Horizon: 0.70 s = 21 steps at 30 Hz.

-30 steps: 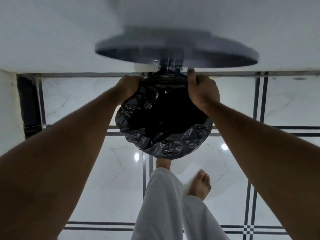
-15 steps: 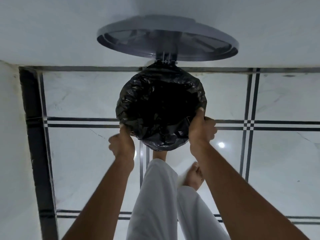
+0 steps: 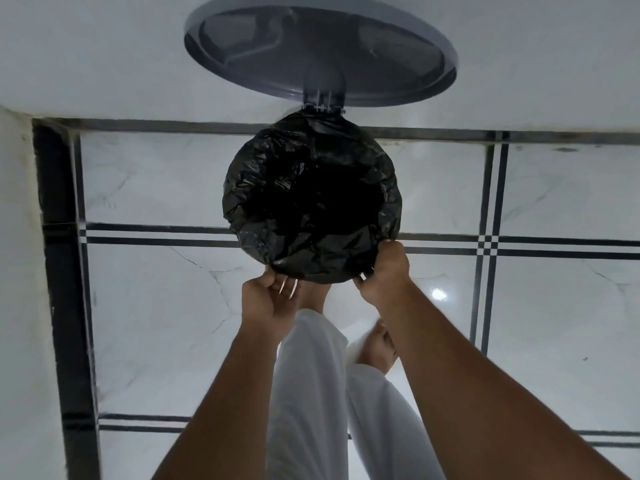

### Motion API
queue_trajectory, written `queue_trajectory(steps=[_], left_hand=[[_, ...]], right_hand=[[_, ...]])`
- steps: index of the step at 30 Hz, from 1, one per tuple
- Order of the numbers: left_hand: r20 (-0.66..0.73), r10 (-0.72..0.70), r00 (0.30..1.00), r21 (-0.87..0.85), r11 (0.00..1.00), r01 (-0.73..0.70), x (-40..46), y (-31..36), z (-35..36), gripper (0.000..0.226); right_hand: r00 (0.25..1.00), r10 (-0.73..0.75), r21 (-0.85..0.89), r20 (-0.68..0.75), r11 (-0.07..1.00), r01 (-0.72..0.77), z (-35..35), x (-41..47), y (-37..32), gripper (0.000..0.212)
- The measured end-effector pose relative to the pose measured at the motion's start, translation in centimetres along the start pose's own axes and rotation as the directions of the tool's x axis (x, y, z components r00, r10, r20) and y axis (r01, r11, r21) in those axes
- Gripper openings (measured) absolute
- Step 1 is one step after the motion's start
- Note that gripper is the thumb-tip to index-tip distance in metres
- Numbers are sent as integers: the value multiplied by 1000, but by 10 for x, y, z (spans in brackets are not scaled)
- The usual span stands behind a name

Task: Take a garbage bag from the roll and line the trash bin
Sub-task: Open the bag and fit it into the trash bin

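A round trash bin stands on the floor against the wall, its grey lid (image 3: 320,51) tipped up and open. A black garbage bag (image 3: 311,199) covers the bin's mouth and is folded over the rim, hiding the bin's body. My left hand (image 3: 268,299) pinches the bag's edge at the near left of the rim. On the near right of the rim, my right hand (image 3: 384,275) grips the bag's edge. The roll of bags is not in view.
White marble floor with black double lines (image 3: 156,233) spreads around the bin. A white wall (image 3: 104,57) rises behind it and a dark strip (image 3: 62,271) runs along the left. My white trouser legs (image 3: 311,393) and a bare foot (image 3: 379,348) are just below the bin.
Both hands went from the far side of the rim down to its near side, drawing the bag's edge over it. The lid stands more upright in view.
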<state>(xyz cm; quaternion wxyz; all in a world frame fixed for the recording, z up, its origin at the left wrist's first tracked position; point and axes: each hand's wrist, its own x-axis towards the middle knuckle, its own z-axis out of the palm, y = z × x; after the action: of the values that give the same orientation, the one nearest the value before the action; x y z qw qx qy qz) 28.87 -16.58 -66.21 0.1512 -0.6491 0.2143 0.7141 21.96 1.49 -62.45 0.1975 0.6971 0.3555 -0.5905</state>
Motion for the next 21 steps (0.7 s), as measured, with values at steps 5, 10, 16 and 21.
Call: queue_trajectory(steps=[5,10,16,21], left_hand=[[-28,27,999,-80,996,-29,19,-4,11,37],[-167,52,985,276,961,-4,37,5,16,31],[-271,229,935,336,933,-131,18,20,9,34],[-33,168,985,345,927,-146,8,22,9,36]], right_hand=[[998,12,-22,59,1000,-11,-2,24,0,40],[1000,6,-89,-12,996,-7,-1,35,-8,41],[947,-297,-151,-118,948,279,0,13,-15,21],[939,-343,-292,-30,901,320,5,21,-11,27]])
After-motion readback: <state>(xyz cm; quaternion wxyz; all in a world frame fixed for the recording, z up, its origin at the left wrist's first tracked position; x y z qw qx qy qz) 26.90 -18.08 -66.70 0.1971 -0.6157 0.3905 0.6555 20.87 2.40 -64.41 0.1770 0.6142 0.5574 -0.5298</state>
